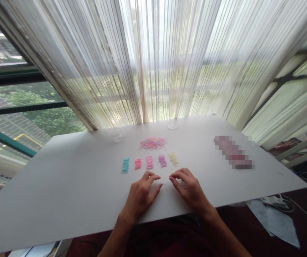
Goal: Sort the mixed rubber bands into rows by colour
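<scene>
My left hand (142,194) rests low over the table's near side, thumb and forefinger apart with a gap between them. Just across from it, my right hand (189,189) has thumb and forefinger pressed together; anything between those tips is too small to make out. Beyond the hands runs a row of small thin coloured pieces grouped by colour: a blue group (126,165), a coral-pink group (138,164), a light pink group (149,162), a purple group (162,160) and a pale yellow group (173,159). Behind the row lies a mixed, mostly pink heap (153,143) of similar pieces.
The white table (70,189) reaches back to sheer curtains (158,71). Two clear round dishes or lids stand near its back edge, a left one (118,137) and a right one (172,125). A blurred-out reddish object (233,151) lies at the right.
</scene>
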Tool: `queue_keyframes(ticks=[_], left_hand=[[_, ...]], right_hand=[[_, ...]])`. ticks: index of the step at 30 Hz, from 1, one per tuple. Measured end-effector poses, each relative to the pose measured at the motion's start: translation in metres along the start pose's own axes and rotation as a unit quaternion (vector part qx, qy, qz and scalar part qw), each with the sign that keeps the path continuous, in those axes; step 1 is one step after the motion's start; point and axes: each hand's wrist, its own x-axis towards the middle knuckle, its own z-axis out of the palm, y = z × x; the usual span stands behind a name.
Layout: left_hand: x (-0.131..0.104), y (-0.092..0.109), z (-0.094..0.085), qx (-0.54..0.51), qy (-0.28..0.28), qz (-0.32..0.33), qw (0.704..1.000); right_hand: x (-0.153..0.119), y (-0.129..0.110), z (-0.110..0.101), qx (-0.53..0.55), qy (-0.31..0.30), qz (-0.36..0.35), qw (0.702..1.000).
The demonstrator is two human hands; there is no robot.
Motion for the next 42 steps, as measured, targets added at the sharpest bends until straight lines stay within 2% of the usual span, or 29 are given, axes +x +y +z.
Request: queue_keyframes(ticks=[3, 7, 11, 16, 28, 36, 39, 42], left_hand=[[-0.002, 0.000, 0.004, 0.005, -0.017, -0.016, 1.000], [-0.002, -0.001, 0.007, -0.006, -0.019, -0.021, 1.000], [-0.003, -0.002, 0.008, -0.001, -0.009, -0.008, 1.000], [-0.004, -0.003, 0.010, 0.012, 0.014, 0.005, 1.000], [-0.005, -0.004, 0.008, -0.018, 0.015, -0.017, 1.000], [-0.006, -0.004, 0.008, -0.031, 0.022, -0.016, 0.999], [-0.005, -0.003, 0.008, -0.037, 0.034, -0.014, 0.999], [-0.005, -0.002, 0.008, -0.050, 0.039, -0.017, 0.998]], right_hand=[[0.010, 0.006, -0.019, -0.023, 0.006, -0.012, 1.000], [0.040, 0.031, -0.040, -0.059, -0.026, -0.064, 0.996], [0.059, 0.057, -0.041, -0.078, -0.052, -0.103, 0.990], [0.052, 0.070, -0.034, -0.066, -0.046, -0.108, 0.991], [0.052, 0.079, -0.027, -0.075, -0.067, -0.106, 0.989], [0.053, 0.079, -0.029, -0.079, -0.053, -0.096, 0.991], [0.053, 0.073, -0.031, -0.079, -0.041, -0.107, 0.990], [0.049, 0.055, -0.034, -0.064, -0.042, -0.125, 0.989]])
